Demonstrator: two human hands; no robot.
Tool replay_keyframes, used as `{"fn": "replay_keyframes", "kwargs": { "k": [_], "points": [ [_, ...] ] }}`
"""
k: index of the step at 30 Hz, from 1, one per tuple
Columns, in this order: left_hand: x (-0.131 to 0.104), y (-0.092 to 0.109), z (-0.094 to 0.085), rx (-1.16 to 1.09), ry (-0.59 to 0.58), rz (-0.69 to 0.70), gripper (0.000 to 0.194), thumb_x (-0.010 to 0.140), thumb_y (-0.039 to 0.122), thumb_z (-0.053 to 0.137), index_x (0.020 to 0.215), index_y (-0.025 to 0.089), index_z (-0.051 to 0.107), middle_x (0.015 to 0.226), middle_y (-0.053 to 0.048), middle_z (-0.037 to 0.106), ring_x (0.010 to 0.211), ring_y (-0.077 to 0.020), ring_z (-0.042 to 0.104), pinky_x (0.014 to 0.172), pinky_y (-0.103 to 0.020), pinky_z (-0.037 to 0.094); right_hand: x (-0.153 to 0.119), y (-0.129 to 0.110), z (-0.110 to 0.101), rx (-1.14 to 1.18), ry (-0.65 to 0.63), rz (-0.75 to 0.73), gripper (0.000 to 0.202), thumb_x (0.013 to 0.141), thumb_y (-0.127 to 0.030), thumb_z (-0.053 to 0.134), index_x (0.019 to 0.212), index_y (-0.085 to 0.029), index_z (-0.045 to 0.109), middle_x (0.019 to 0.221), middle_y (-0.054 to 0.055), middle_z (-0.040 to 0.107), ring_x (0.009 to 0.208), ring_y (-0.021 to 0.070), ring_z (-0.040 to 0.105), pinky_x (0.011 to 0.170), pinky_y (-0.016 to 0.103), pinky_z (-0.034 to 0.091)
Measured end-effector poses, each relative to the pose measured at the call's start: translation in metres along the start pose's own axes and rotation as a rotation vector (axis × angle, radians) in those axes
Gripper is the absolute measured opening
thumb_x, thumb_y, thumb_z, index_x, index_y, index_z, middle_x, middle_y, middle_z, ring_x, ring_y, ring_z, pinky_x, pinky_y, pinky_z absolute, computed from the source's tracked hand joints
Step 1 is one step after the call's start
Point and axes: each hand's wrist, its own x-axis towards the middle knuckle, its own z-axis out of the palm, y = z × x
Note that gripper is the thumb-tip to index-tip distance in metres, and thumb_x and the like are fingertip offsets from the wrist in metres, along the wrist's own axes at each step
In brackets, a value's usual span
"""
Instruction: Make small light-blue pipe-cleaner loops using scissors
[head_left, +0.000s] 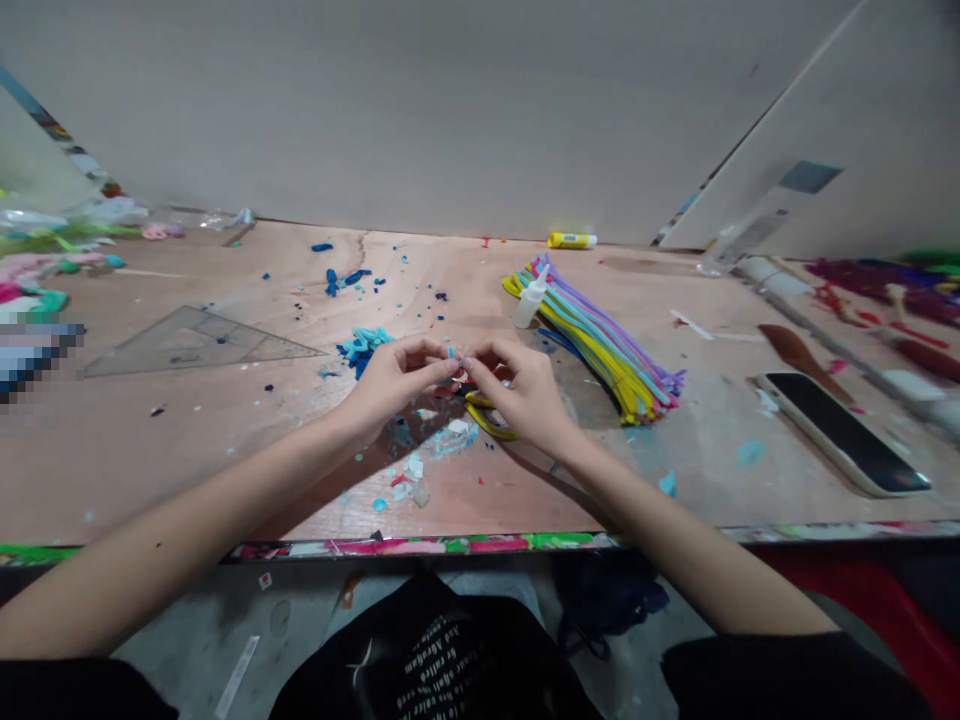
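Observation:
Both hands meet fingertip to fingertip above the middle of the table. My left hand (401, 385) pinches a small light blue piece (451, 353) between thumb and fingers. The fingers of my right hand (521, 385) are pressed together at the same spot; whatever they grip is too small to make out. Yellow-handled scissors (489, 420) lie beneath my right hand, partly hidden by it. Just beyond my left hand is a pile of light and dark blue pieces (365, 347). A small white bottle (531, 300) stands by a bundle of colourful fuzzy stems (607, 345).
A clear set square (202, 342) lies at the left, with blue scraps scattered near it. A yellow glue stick (571, 240) rests by the back wall. At the right are a phone (844, 430) and a brown wooden tool (802, 357).

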Motion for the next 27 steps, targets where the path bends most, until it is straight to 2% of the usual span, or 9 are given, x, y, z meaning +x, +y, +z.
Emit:
{"fn": "replay_keyframes", "kwargs": {
  "k": [5,8,10,12,15,17,23,27],
  "points": [
    [0.003,-0.004,-0.004,-0.029,0.031,-0.014,0.023,0.072,0.032,0.079,0.084,0.017,0.065,0.075,-0.002,0.069,0.065,-0.0134,0.066,0.056,-0.022,0.052,0.003,0.003,-0.001,0.053,-0.031,0.041,0.021,0.094,-0.032,0.054,0.082,-0.018,0.063,0.073,0.001,0.065,0.064,0.0125,0.058,0.06,0.024,0.043],
    [0.006,-0.007,-0.007,-0.067,0.05,0.036,0.02,0.073,0.031,0.078,0.084,0.018,0.067,0.077,-0.002,0.07,0.065,-0.0133,0.065,0.056,-0.023,0.052,0.005,0.004,-0.011,-0.159,-0.089,0.014,0.02,0.095,-0.032,0.051,0.086,-0.017,0.059,0.077,0.003,0.064,0.066,0.0138,0.056,0.061,0.026,0.04],
    [0.009,-0.009,-0.009,-0.122,0.074,0.079,0.018,0.072,0.028,0.079,0.082,0.018,0.068,0.079,-0.003,0.07,0.068,-0.0139,0.065,0.061,-0.025,0.053,0.006,0.004,-0.021,-0.385,-0.199,0.004,0.016,0.093,-0.032,0.053,0.087,-0.016,0.056,0.079,0.005,0.063,0.068,0.0154,0.054,0.062,0.027,0.037],
    [0.012,-0.01,-0.011,-0.173,0.094,0.115,0.015,0.071,0.024,0.079,0.082,0.018,0.07,0.079,-0.003,0.071,0.069,-0.0136,0.065,0.065,-0.027,0.054,0.006,0.005,-0.03,-0.547,-0.369,0.007,0.017,0.089,-0.032,0.058,0.084,-0.017,0.052,0.084,0.007,0.063,0.073,0.0176,0.054,0.064,0.029,0.035],
    [0.015,-0.01,-0.012,-0.196,0.126,0.155,0.013,0.071,0.02,0.078,0.082,0.018,0.071,0.08,-0.003,0.072,0.069,-0.0126,0.065,0.068,-0.026,0.054,0.004,0.01,-0.038,-0.607,-0.538,0.065,0.023,0.089,-0.039,0.057,0.084,-0.018,0.049,0.082,0.007,0.061,0.069,0.0171,0.051,0.061,0.028,0.033],
    [0.016,-0.01,-0.013,-0.189,0.145,0.17,0.012,0.072,0.019,0.077,0.083,0.017,0.071,0.082,-0.004,0.072,0.072,-0.0131,0.066,0.071,-0.026,0.054,0.003,0.013,-0.039,-0.624,-0.594,0.072,0.023,0.088,-0.04,0.055,0.085,-0.019,0.047,0.08,0.007,0.06,0.067,0.0173,0.05,0.059,0.028,0.031],
    [0.013,-0.008,-0.013,-0.134,0.142,0.192,0.014,0.073,0.021,0.076,0.086,0.017,0.07,0.079,-0.003,0.071,0.07,-0.0131,0.065,0.071,-0.028,0.054,0.001,0.018,-0.032,-0.673,-0.613,0.096,0.015,0.085,-0.031,0.055,0.087,-0.018,0.048,0.081,0.009,0.062,0.067,0.0183,0.05,0.056,0.028,0.027],
    [0.014,-0.008,-0.013,-0.117,0.167,0.22,0.016,0.072,0.022,0.077,0.085,0.017,0.069,0.081,-0.003,0.071,0.072,-0.0135,0.065,0.071,-0.028,0.053,0.001,0.022,-0.03,-0.736,-0.58,0.058,0.015,0.085,-0.029,0.056,0.088,-0.015,0.052,0.083,0.012,0.063,0.069,0.0197,0.052,0.057,0.029,0.027]
  ]
}}
